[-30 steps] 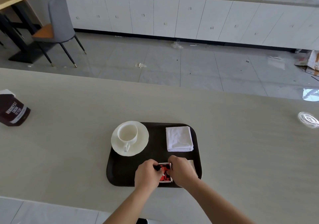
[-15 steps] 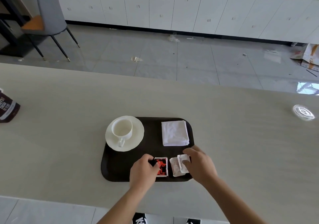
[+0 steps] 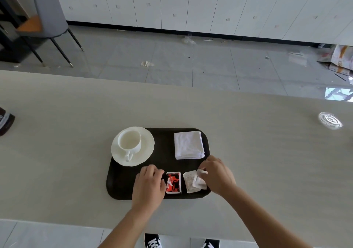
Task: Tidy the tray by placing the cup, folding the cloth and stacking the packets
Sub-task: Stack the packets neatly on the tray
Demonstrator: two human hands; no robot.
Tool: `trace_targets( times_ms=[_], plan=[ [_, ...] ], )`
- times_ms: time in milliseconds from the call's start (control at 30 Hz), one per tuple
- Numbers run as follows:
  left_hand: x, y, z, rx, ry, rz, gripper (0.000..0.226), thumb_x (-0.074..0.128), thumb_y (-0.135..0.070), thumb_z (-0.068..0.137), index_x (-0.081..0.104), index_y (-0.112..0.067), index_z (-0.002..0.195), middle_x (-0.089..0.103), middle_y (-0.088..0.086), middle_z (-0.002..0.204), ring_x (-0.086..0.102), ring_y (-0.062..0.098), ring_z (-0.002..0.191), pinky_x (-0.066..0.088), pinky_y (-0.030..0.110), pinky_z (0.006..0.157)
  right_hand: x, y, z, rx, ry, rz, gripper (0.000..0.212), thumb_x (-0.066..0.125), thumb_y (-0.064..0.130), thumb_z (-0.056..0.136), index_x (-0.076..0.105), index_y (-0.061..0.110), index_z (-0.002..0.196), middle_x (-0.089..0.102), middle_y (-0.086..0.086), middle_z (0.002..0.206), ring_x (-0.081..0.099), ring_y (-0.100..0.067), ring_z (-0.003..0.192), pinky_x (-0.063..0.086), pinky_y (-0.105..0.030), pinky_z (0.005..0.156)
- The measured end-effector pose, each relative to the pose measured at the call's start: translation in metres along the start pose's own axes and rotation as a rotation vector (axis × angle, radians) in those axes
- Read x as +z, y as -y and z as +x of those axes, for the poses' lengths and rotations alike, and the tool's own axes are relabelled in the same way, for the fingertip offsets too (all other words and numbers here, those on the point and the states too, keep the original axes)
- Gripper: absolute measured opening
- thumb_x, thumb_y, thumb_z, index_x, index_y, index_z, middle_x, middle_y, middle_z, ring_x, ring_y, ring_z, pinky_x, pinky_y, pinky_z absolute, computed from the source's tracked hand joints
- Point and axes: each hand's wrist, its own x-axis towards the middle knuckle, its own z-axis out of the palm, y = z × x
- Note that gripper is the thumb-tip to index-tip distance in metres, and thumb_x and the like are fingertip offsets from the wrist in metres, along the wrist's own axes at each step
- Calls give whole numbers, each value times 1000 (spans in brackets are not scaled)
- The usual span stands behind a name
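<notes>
A dark tray [image 3: 164, 137] lies on the pale table. A white cup [image 3: 129, 140] stands on a white saucer [image 3: 147, 146] at the tray's back left. A folded white cloth [image 3: 188, 145] lies at its back right. Along the front edge sits a red and black packet [image 3: 173, 182]; my left hand [image 3: 148, 185] touches its left side with curled fingers. Right of it lie pale packets [image 3: 192, 183], and my right hand [image 3: 217, 175] pinches the upper one at its top corner.
A dark brown pouch [image 3: 5, 121] stands at the table's left edge. A clear round lid [image 3: 330, 120] lies far right. Beyond the table are a tiled floor, white cabinets and a grey chair [image 3: 47, 18]. My shoes show below the near edge.
Both hands were together on the red packet. The right hand has moved right to the pale packets and now pinches one. The left hand stays at the red packet.
</notes>
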Motion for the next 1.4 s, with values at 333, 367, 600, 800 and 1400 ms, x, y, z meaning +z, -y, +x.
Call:
trace_targets(
  times_ms=[333, 367, 600, 800, 1400],
  plan=[
    [19, 28, -4, 135, -20, 122, 32, 65, -28, 81, 58, -25, 112, 54, 0, 119, 51, 24, 113, 46, 41, 88, -12, 7, 2, 12, -133, 160, 10, 64, 23, 88, 74, 22, 86, 70, 6, 85, 61, -15, 76, 48, -29, 64],
    [20, 28, -4, 137, -23, 123, 32, 64, -29, 81, 57, -25, 112, 53, 0, 119, 50, 23, 113, 45, 41, 88, -11, 7, 4, 17, -132, 139, 11, 62, 22, 88, 73, 22, 85, 69, 6, 86, 61, -15, 76, 47, -29, 62],
    [21, 29, -5, 122, -10, 111, 31, 59, -32, 82, 56, -27, 113, 52, -2, 120, 49, 22, 114, 43, 40, 90, -8, 8, -6, -125, -309, 64, 11, 63, 15, 88, 72, 16, 81, 63, 3, 80, 57, -22, 80, 49, -36, 57],
    [22, 31, -4, 117, -1, 108, 32, 59, -33, 82, 56, -27, 113, 52, -2, 120, 49, 22, 114, 44, 41, 90, 15, -6, -34, -225, -90, -79, 22, 69, 30, 79, 66, 26, 101, 56, 10, 106, 49, -17, 99, 54, -33, 59],
    [20, 30, -4, 85, 19, 101, 33, 55, -38, 81, 56, -29, 113, 51, -3, 120, 49, 20, 113, 43, 38, 89, 15, 13, -6, -295, -14, -70, 12, 63, 27, 91, 70, 20, 85, 58, 6, 90, 52, -16, 94, 48, -28, 68]
  ],
)
